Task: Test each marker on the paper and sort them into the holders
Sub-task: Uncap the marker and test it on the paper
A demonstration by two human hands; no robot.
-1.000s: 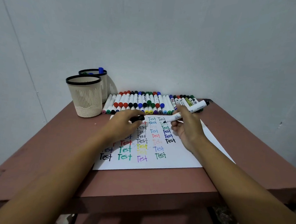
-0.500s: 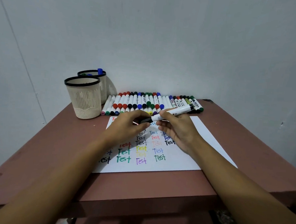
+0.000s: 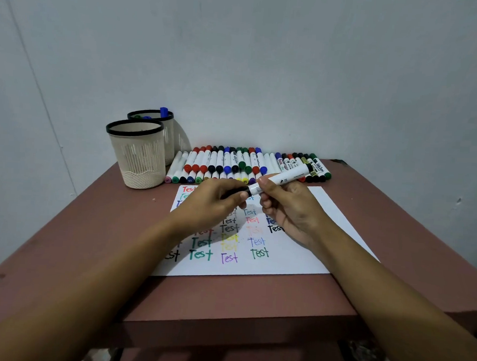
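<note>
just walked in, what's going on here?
A person is testing markers at a table. The right hand holds a white marker over the paper; the left hand grips the black cap at its end. The paper carries coloured "Test" words. A row of markers lies behind it; a front holder and a rear holder stand back left, markers in the rear one.

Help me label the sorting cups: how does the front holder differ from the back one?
The front holder stands nearer and fully in view; the back holder is partly hidden behind it. A blue marker sticks above the back holder's rim; nothing shows above the front holder's. Both stand upright, with cream slotted walls and black rims.
</note>
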